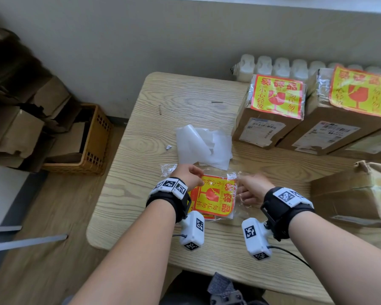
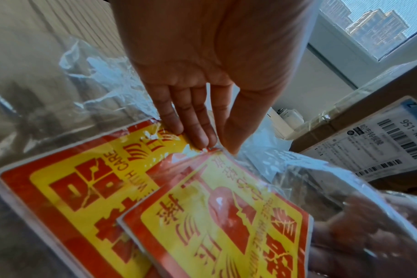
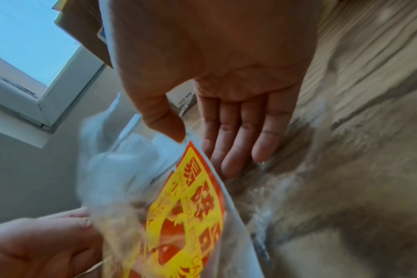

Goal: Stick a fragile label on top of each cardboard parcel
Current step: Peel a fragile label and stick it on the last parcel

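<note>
Pinching label [image 1: 213, 194]: left hand [image 1: 188, 176], right hand [image 1: 252, 188].

Lower centre: labels [image 1: 213, 194] yellow, with red border, red characters and red cracked-goblet symbol. Bag [image 1: 168, 169] clear, glossy. Upper right: parcels [image 1: 245, 121] brown, stuck labels [image 1: 277, 95] same yellow-red, slips [image 1: 262, 130] white with black barcodes. Table [image 1: 185, 95] pale wood grain. Backing papers [image 1: 198, 144] translucent white. Left: basket [image 1: 95, 137] orange-brown lattice. Wristbands [image 1: 172, 201] black.
</note>
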A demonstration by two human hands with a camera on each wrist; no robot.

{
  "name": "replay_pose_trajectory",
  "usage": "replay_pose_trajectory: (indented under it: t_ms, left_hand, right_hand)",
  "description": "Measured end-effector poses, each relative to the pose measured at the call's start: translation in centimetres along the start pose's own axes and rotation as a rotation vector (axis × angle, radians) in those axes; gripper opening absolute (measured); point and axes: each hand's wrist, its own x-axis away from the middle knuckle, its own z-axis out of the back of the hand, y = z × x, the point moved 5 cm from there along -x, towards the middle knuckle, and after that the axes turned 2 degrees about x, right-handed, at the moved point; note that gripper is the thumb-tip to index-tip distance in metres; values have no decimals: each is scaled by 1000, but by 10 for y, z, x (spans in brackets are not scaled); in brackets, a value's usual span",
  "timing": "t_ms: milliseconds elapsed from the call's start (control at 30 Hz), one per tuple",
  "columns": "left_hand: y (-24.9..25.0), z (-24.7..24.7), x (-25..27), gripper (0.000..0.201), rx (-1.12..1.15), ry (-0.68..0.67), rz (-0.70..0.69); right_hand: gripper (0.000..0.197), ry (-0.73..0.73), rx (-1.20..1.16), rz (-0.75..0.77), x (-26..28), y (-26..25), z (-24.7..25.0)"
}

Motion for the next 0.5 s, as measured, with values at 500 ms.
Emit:
replay_pose_trajectory:
  t_ms: [500]
  left_hand:
    - [15,-4,8,25,-200,65,-3]
  right_hand:
    - [20,242,222,139,28,-4,37]
